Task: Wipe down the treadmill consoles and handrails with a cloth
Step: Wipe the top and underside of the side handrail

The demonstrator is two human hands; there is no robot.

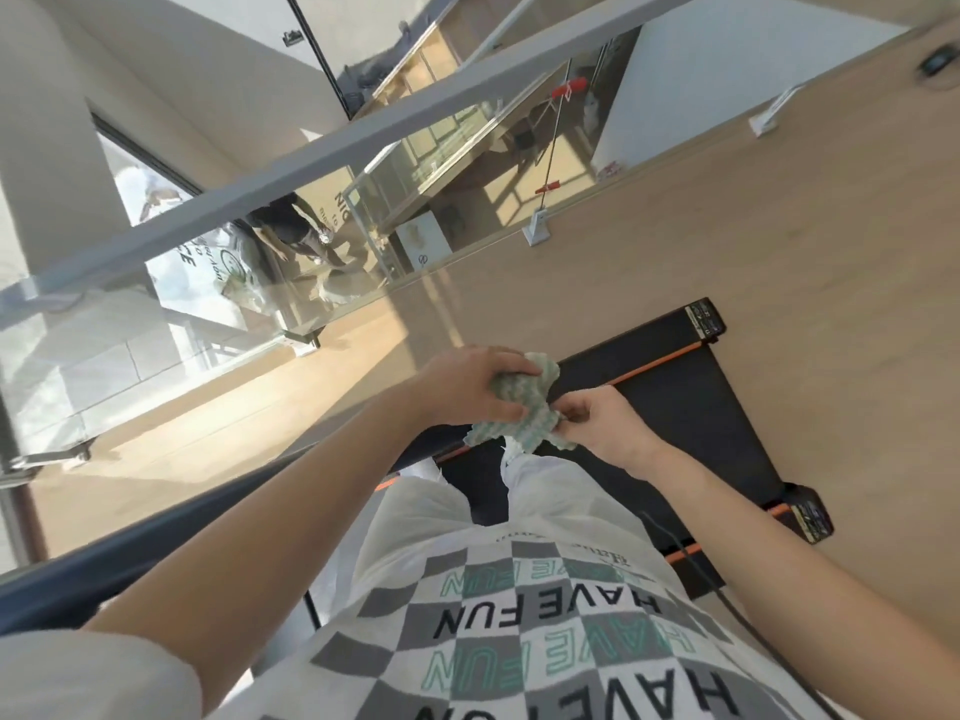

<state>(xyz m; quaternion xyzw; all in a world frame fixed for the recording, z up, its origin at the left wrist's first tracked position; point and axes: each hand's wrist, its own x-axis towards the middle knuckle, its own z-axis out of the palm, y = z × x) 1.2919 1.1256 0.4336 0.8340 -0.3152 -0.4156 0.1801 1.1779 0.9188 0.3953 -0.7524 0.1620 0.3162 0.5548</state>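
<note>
Both arms reach forward w/ elbows a little bent, and the hands meet in front of the legs. The left hand [467, 387] curls its fingers over the top of the green-white cloth [532, 431], thumb pressed along its side. The right hand [602, 423] pinches the cloth's other edge w/ thumb & fingertips. The cloth is bunched between both hands, above the black treadmill deck [675, 397]

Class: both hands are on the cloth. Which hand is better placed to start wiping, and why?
Probably the left hand: it grips the bunched bulk of the cloth, while the right hand only pinches an edge.
</note>
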